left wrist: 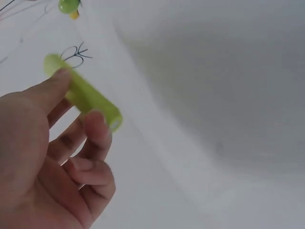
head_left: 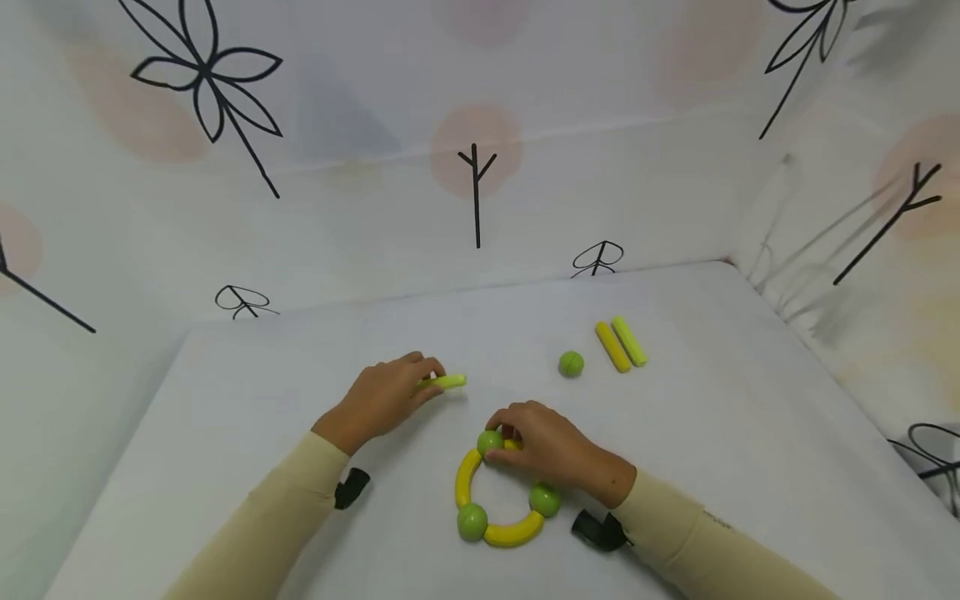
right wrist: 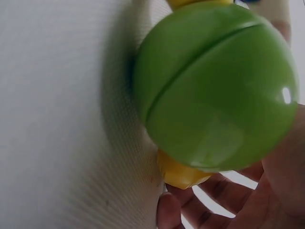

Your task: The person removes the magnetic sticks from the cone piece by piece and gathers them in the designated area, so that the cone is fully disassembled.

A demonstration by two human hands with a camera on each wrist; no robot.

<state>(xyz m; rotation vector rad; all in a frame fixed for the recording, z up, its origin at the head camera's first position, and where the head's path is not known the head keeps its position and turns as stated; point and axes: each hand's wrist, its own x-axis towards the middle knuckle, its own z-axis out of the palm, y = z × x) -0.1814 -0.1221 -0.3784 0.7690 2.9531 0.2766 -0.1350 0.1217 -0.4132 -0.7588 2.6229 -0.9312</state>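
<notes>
Left hand (head_left: 382, 398) pinches green rod (head_left: 444, 382) between thumb and fingertips, low over table (head_left: 712, 400). Right hand (head_left: 551, 450) fingers curl on ring (head_left: 495, 492) top ball (head_left: 490, 442), probably gripping it. Ring lies flat, front center.

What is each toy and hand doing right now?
left hand: pinching the light green stick
right hand: gripping the ring's top ball
ring: unfinished, flat on the table
loose green ball: lying alone
two sticks: lying side by side
</notes>
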